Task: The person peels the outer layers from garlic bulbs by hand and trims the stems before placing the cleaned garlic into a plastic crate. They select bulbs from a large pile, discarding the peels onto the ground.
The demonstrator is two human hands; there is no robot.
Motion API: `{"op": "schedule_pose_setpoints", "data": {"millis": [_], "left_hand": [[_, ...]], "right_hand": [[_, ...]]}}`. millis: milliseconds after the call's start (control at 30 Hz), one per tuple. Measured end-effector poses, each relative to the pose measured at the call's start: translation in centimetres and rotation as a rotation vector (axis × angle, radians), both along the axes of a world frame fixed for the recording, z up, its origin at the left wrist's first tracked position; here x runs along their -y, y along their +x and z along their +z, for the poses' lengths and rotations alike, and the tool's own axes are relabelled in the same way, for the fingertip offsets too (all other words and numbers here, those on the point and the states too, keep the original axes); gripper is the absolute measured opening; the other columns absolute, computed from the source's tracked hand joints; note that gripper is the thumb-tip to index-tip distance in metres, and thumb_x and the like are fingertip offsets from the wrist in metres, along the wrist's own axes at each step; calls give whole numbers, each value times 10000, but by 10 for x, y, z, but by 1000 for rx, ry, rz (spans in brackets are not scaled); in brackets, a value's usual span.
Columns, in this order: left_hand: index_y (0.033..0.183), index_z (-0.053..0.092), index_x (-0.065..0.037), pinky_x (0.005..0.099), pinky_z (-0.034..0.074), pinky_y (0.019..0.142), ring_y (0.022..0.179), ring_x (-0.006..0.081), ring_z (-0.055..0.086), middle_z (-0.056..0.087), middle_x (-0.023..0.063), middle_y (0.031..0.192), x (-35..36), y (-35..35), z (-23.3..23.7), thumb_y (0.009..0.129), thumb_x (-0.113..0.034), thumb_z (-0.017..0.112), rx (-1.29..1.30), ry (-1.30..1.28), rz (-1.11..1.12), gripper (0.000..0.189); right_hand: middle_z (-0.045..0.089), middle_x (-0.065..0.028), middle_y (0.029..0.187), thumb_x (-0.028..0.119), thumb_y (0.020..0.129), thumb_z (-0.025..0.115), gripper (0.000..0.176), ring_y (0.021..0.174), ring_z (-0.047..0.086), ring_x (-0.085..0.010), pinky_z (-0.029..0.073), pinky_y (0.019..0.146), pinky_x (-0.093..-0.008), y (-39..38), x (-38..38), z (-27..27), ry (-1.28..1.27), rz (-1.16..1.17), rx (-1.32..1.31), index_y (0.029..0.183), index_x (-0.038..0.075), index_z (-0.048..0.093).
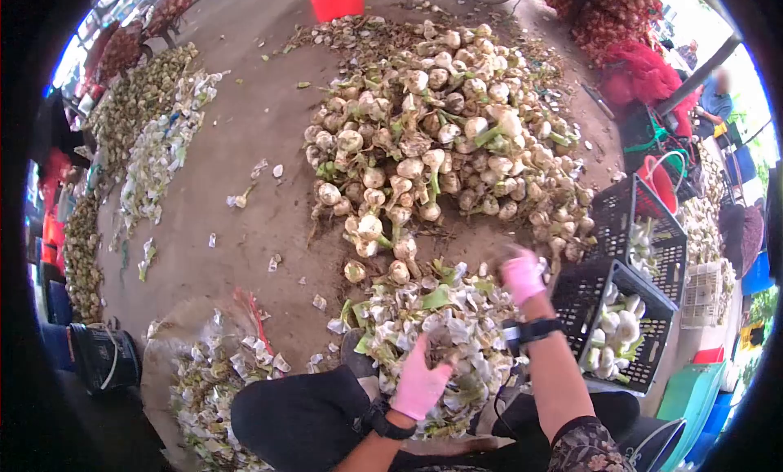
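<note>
Left hand (421, 384) half-curled over the peelings (481, 319), contents unclear; right hand (522, 278) blurred by the heap's near edge, opening and grip can't tell. Garlic bulbs (475, 128) piled on the floor (204, 235) ahead: probably light, firm, papery skin may slip, so grip round the body, not loose leaf.

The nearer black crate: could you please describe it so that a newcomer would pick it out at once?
Start at the big garlic heap, then look right. The nearer black crate stands beside the pink-gloved right hand. It shows more white bulbs than the farther black crate.
</note>
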State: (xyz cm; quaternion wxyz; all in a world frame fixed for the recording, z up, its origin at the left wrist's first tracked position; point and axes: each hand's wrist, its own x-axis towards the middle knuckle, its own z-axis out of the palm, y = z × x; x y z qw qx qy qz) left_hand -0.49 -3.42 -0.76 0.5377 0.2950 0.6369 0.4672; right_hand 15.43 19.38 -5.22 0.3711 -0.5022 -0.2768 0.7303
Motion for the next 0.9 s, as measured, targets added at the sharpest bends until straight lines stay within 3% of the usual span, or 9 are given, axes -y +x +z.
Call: {"op": "schedule_pose_setpoints", "data": {"millis": [67,167,367,433,467,500,633,767,900], "left_hand": [[1258,404,116,305,402,955,1054,198,537,581,148,1133,-3,-1,5,805,-89,654,-133,-30,8,557],[1259,401,120,305,403,958,1063,193,540,578,163,1142,-2,-4,-6,787,-58,637,-70,-98,-1,557],[1227,465,38,295,429,915,1006,174,569,605,122,1073,-17,-14,4,758,-21,618,90,-216,1,497],[1220,473,38,300,433,913,1002,180,577,606,123,1077,-13,-8,-3,754,-15,615,30,-192,10,490],[1216,479,38,303,433,917,1013,183,576,602,126,1093,-17,-9,3,748,-10,614,66,-226,-20,490],[1216,479,38,303,433,917,1013,183,576,602,126,1093,-14,-6,-2,748,-10,614,69,-213,-31,490],[1223,475,45,307,427,930,1027,189,570,606,132,1081,-9,-6,1,732,-1,612,-156,-80,-27,512],[1302,406,37,311,409,957,1091,252,536,530,165,1201,-8,-18,5,682,34,606,-466,25,125,651],[1374,324,21,285,351,1028,1197,223,462,441,148,1334,-9,-24,-25,670,57,628,-221,170,64,768]], "right_hand": [[661,-197,985,114,722,539,344,918,637,-338,496,832,-375,-69,11,-22,512,652,1253,1034,49,669],[603,-175,1147,265,761,530,436,1047,587,-331,465,904,-405,-124,0,-74,376,772,1247,1159,96,586],[498,-161,1246,217,747,600,445,1140,523,-327,446,952,-396,-169,17,-129,190,707,1330,1158,53,553],[492,-173,1248,223,744,596,453,1144,520,-325,446,954,-392,-149,27,-219,377,961,1407,1157,45,550],[577,-258,1103,193,724,602,496,1088,535,-377,424,949,-425,-154,34,-180,487,916,1366,1186,15,562],[575,-280,1111,183,715,610,556,1085,541,-393,417,962,-404,-148,43,-134,250,740,1194,1213,-47,517],[568,-305,1107,90,705,578,499,1084,546,-399,430,938,-392,-120,91,-130,325,581,1026,1179,-45,498],[588,-243,1102,12,680,538,489,1083,536,-388,419,950,-394,-73,111,-46,500,704,900,1169,-2,529],[629,-177,1034,-55,632,517,474,1056,553,-367,424,935,-399,-33,121,20,769,602,673,1084,61,594]]}}
